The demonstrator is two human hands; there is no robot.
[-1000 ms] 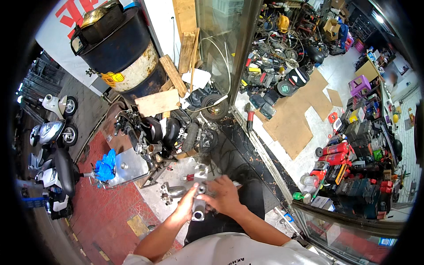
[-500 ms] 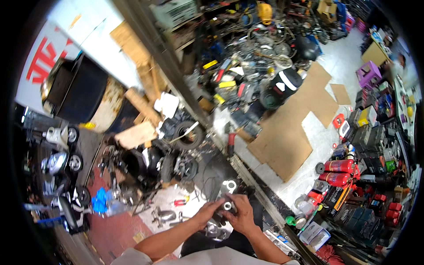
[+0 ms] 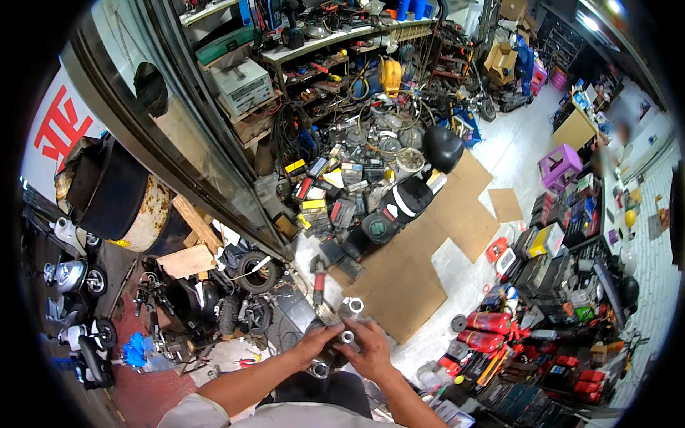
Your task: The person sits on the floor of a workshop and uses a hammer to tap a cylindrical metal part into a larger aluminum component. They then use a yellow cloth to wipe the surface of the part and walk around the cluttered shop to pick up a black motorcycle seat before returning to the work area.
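Observation:
Both hands are low in the middle of the view, wrapped round a silver metal part (image 3: 352, 314) with round ring-shaped bosses. My left hand (image 3: 314, 346) grips its left side, fingers closed. My right hand (image 3: 367, 348) holds the right side, with the thumb near a small round boss between the two hands. Another ring-shaped metal end (image 3: 319, 369) shows just below my left hand; I cannot tell whether it belongs to the same part. Past the hands lies a red-and-grey hand-held tool (image 3: 319, 282) on the floor.
Flat cardboard (image 3: 399, 285) covers the floor ahead. A black-and-white bag-like object (image 3: 410, 198) stands by piled batteries. Red fire extinguishers (image 3: 489, 322) lie at right. Left are a door frame (image 3: 193, 167), tyres (image 3: 257, 273) and a rusty drum (image 3: 146, 207). A blurred person (image 3: 614, 146) is far right.
The view has tilted up and turned, so the shelves at the back now show and the scene sits farther left. Both hands still hold the metal part.

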